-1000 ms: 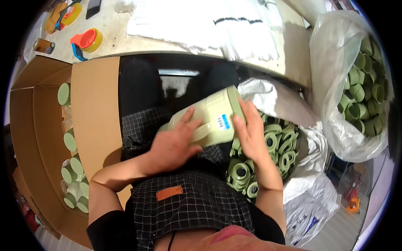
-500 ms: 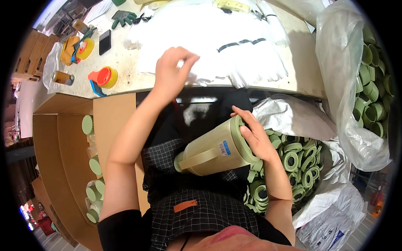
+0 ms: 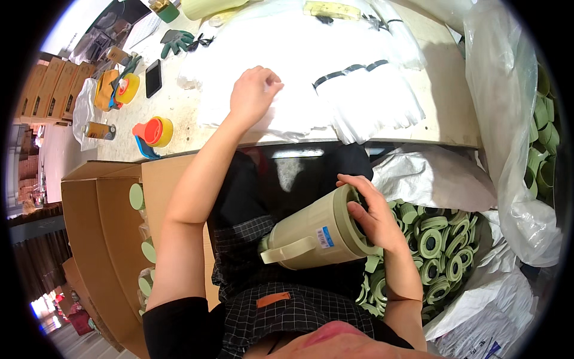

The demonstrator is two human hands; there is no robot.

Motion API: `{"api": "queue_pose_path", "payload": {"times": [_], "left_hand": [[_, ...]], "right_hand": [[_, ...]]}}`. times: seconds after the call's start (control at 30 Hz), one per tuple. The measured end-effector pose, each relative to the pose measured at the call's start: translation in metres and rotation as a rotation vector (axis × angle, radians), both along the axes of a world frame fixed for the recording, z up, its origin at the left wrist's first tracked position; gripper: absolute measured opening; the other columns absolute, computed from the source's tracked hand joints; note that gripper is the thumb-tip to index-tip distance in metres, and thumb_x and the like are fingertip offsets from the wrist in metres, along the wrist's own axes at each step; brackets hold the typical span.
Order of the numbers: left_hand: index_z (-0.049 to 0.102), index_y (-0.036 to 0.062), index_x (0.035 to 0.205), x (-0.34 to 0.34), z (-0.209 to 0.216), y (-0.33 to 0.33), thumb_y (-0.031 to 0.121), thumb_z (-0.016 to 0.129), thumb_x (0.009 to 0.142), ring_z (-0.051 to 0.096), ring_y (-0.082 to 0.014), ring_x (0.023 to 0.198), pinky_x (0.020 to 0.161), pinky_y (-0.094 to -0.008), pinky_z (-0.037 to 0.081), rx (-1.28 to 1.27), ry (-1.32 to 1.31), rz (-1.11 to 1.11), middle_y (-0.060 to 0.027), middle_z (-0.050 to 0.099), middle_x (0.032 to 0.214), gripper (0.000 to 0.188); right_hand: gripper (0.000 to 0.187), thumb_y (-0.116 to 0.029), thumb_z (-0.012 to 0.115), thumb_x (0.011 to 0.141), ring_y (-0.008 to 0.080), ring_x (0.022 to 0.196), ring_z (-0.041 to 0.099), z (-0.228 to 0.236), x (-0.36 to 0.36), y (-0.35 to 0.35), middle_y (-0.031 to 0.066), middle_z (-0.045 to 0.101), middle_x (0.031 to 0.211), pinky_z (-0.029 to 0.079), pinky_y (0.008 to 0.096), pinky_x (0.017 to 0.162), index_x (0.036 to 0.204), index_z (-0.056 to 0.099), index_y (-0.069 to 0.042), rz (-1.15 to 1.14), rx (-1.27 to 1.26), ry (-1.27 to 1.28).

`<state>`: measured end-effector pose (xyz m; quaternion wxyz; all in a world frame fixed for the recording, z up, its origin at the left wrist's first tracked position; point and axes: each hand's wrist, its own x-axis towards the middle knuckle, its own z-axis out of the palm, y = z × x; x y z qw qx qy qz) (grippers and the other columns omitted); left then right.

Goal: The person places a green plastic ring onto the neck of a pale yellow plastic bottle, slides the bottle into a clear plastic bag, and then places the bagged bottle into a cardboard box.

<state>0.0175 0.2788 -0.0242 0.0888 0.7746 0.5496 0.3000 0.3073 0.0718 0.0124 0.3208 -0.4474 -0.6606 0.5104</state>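
Observation:
A pale green jug point(image 3: 305, 233) with a side handle and a blue-and-white label lies tilted across my lap. My right hand point(image 3: 375, 212) wraps round its wide rim, thumb on the inner edge, fingers over the outside. My left hand point(image 3: 254, 94) is over the stack of white plastic bags point(image 3: 353, 99) on the table, its fingers curled together. Against the bright white, what those fingers hold, if anything, cannot be made out. A black band crosses part of the bag stack.
To my right a sack holds many green ring-shaped lids point(image 3: 439, 245); behind it hangs a clear bag of green cups point(image 3: 544, 128). An open cardboard box point(image 3: 101, 209) with green-topped pieces stands at left. A tape dispenser point(image 3: 156, 131), phone point(image 3: 153, 79) and glove point(image 3: 176, 40) lie on the table.
My left hand has turned a little, and its fingers have drawn closer together over the bags. The right hand still grips the jug. The whole view has shifted slightly.

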Motion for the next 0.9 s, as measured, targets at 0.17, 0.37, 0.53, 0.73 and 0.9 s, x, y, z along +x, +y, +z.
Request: {"api": "queue_pose_path", "payload": {"times": [0.17,0.37,0.53,0.73,0.9], "left_hand": [[0.072,0.0013,0.089,-0.007,-0.041,0.027,0.026,0.066,0.090,0.067,-0.0308,0.082,0.077,-0.0400,0.051,-0.480,-0.178,0.144,-0.0136,0.071,0.084,0.026],[0.072,0.0012,0.091,-0.003,-0.054,0.024,0.026,0.061,0.093,0.065,-0.0292,0.078,0.077,-0.0392,0.051,-0.258,-0.227,0.039,-0.0134,0.072,0.084,0.028],[0.069,-0.0008,0.090,-0.011,-0.048,0.033,0.022,0.061,0.095,0.061,-0.0185,0.074,0.071,-0.0338,0.049,-0.413,-0.266,0.170,-0.0095,0.069,0.080,0.025],[0.070,0.0015,0.093,0.043,0.002,-0.019,0.011,0.057,0.098,0.067,-0.0181,0.088,0.081,-0.0320,0.054,-0.568,-1.118,-0.259,-0.0099,0.074,0.094,0.016],[0.072,-0.0017,0.092,0.082,0.036,-0.136,0.012,0.061,0.095,0.067,-0.0201,0.081,0.076,-0.0352,0.052,-0.485,-0.892,-0.459,-0.0129,0.072,0.084,0.018]], "right_hand": [[0.045,-0.020,0.064,0.096,0.0301,0.113,0.059,-0.001,-0.003,-0.003,0.0149,0.061,0.121,0.044,0.0363,0.100,0.137,0.053,-0.004,0.002,0.015,0.022],[0.036,-0.021,0.061,0.098,0.0233,0.104,0.063,-0.003,0.007,0.013,0.0107,0.066,0.112,0.048,0.0334,0.094,0.127,0.060,-0.001,0.043,-0.154,0.082],[0.030,-0.019,0.060,0.097,0.0161,0.099,0.064,0.024,-0.026,0.029,0.0097,0.069,0.109,0.050,0.0308,0.090,0.118,0.064,0.002,-0.001,-0.121,0.271],[0.034,-0.007,0.073,0.086,0.0148,0.098,0.060,-0.013,-0.028,0.022,0.0067,0.065,0.108,0.049,0.0293,0.087,0.116,0.060,-0.001,-0.431,0.008,0.242],[0.005,-0.004,0.068,0.091,0.0111,0.077,0.061,-0.018,-0.020,0.013,0.0027,0.065,0.086,0.050,0.0253,0.074,0.090,0.065,0.000,-0.484,0.109,0.235]]}}
